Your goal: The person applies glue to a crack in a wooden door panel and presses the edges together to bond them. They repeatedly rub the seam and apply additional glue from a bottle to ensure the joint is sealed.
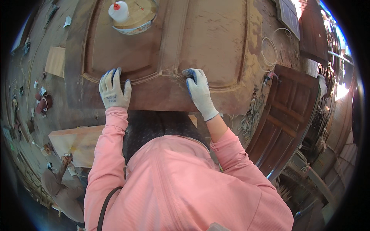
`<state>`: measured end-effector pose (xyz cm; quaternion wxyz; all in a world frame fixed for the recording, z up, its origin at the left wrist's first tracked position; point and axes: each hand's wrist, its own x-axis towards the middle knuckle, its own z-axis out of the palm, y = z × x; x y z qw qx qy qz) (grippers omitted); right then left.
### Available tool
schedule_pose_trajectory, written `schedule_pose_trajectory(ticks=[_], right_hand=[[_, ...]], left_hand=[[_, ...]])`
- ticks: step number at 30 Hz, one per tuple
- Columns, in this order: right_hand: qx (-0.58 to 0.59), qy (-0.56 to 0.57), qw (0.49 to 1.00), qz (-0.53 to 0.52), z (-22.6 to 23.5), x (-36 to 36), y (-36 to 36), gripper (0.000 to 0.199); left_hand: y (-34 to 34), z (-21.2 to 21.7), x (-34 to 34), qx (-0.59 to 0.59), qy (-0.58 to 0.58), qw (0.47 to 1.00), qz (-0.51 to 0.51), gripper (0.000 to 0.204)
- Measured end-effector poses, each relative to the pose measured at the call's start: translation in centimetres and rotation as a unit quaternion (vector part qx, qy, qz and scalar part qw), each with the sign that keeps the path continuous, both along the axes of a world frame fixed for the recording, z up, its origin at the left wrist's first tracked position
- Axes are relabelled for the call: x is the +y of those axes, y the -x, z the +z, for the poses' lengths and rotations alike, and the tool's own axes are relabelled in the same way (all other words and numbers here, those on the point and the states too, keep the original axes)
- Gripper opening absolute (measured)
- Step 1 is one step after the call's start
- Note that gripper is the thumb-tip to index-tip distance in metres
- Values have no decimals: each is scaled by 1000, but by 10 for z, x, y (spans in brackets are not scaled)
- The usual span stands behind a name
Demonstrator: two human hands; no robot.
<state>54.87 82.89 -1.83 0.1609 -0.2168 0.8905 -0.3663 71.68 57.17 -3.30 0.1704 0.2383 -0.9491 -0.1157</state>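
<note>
A brown wooden door panel [127, 54] with raised mouldings lies flat before me. My left hand [115, 90], in a white glove with blue on the fingers, rests on its near edge, fingers stretched out and somewhat apart. Over the lower moulding near the centre strip is my right hand [199, 92], gloved alike. Its fingers are curled together at the moulding; whatever they may hold is hidden. Farther off on the panel stands a round shallow container [135, 27] with a white bottle [118, 13] with a red cap on it.
A dark panelled door [287, 111] leans at the right, near a coiled pale hose or cable [269, 54]. Pale wooden boards [75, 140] stand at the left. Another person [63, 184] crouches at lower left. Scraps and small tools litter the floor.
</note>
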Motion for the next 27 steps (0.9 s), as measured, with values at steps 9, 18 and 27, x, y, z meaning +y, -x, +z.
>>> schedule_pose_trajectory(ticks=[9,18,27], right_hand=[[3,-12,999,-31,13,-10,-8,34],[-37,78,994,-72,19,-7,-5,30],[37,163,981,-102,48,-71,54,14]], left_hand=[[-3,-4,-1,-23,4,1000,-11,56],[-1,1,0,-51,29,998,-30,56],[-1,-2,0,-67,35,997,-13,61]])
